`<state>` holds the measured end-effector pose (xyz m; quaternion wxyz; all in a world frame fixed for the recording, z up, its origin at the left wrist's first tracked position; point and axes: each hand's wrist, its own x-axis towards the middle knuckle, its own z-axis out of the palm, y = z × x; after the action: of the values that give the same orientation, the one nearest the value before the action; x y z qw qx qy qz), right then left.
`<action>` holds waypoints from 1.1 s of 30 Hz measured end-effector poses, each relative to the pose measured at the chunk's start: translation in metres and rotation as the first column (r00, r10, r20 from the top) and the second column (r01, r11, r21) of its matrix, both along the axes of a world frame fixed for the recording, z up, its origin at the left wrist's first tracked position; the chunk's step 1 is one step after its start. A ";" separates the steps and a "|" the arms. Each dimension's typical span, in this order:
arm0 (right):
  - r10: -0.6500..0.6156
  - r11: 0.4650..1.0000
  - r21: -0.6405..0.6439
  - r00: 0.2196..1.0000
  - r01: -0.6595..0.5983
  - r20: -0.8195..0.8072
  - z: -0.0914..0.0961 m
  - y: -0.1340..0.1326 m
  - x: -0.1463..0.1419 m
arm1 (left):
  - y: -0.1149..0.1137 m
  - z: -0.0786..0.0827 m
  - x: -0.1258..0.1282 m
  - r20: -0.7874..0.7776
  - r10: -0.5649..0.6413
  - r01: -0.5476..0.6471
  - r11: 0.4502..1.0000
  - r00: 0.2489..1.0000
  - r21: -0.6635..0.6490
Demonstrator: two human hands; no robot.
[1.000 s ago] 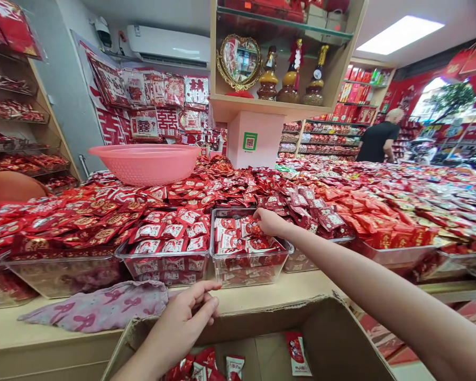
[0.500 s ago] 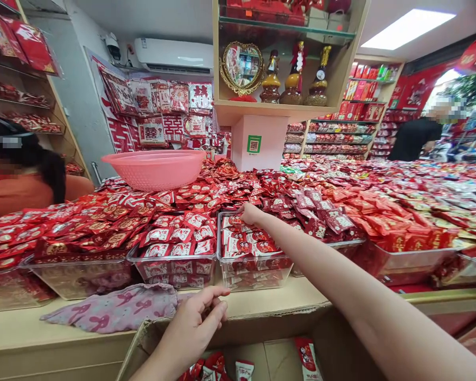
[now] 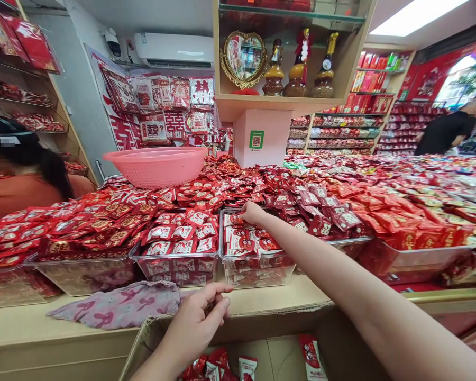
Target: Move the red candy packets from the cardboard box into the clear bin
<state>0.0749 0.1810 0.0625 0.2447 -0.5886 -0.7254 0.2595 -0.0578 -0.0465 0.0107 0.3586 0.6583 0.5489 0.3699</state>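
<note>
My right hand point(image 3: 254, 214) reaches into the back of a clear plastic bin point(image 3: 257, 271) filled with rows of small red-and-white wrapped packets point(image 3: 240, 242). Its fingers are closed at a packet point(image 3: 233, 218) in the back row; the fingertips are partly hidden. Nearer to me, my left hand point(image 3: 200, 320) hovers over the edge of an open cardboard box point(image 3: 277, 318). Its index finger and thumb are apart, the other fingers curl inward, and nothing shows in it. Several loose packets point(image 3: 312, 357) lie inside the box.
More clear bins point(image 3: 174, 267) heaped with red packets line the counter point(image 3: 27, 330). A pink cloth point(image 3: 119, 307) lies in front of them. Behind stands a pink plastic basket point(image 3: 158, 169). A shelf unit point(image 3: 281, 100) rises at the centre. One person point(image 3: 27, 185) is at left, another point(image 3: 444, 132) far right.
Both hands keep nearly the same place and pose. The view has shifted slightly. The person at far right appears farther right and bent lower.
</note>
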 end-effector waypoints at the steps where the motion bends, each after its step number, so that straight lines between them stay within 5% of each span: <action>1: -0.007 1.000 -0.023 0.999 0.005 -0.050 0.000 0.000 0.001 | 0.000 -0.001 -0.001 -0.006 -0.006 0.006 1.000 1.000 -0.001; 8: 0.017 0.968 -0.221 0.910 -0.119 -0.415 0.012 -0.021 0.030 | -0.001 -0.002 -0.002 -0.012 -0.019 0.018 1.000 1.000 -0.014; 15: 0.098 0.887 -0.348 0.861 -0.303 -0.499 -0.001 -0.051 0.051 | 0.002 -0.004 -0.002 -0.023 -0.020 0.020 1.000 1.000 -0.014; 21: 0.163 0.880 -0.360 0.909 -0.310 -0.384 -0.007 -0.060 0.042 | 0.001 -0.005 -0.003 -0.032 -0.010 0.010 1.000 0.999 0.007; 33: 0.283 0.950 -0.145 0.959 -0.278 0.015 -0.002 -0.064 0.035 | 0.002 -0.006 -0.004 0.001 -0.015 0.015 1.000 1.000 0.004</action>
<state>0.1097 0.1172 0.0603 0.1498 -0.5000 -0.7858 0.3318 -0.0615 -0.0443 0.0045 0.3606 0.6629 0.5429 0.3686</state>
